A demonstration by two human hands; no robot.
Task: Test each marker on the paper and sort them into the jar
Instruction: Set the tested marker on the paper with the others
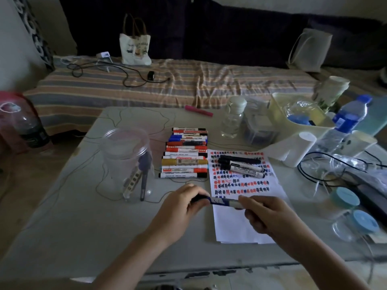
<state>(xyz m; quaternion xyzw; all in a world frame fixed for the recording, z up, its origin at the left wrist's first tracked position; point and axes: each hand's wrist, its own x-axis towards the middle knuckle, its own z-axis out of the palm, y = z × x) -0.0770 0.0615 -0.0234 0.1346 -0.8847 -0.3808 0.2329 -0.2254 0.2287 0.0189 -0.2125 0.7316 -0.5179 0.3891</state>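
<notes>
- Head view: labels on the row of markers [184, 152] are too blurred to read; the paper [240, 185] carries rows of red and black test marks.
- Left hand [184, 203] grips the blue marker [222, 201] at its cap end, right hand [266, 214] grips the barrel, above the paper's left edge.
- Jar [125, 162], near the tabletop's left edge, holds two markers.

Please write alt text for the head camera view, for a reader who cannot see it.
Both hands, left hand and right hand, grip one blue marker over marked paper. Beyond lie a row of markers and a clear jar.
</notes>
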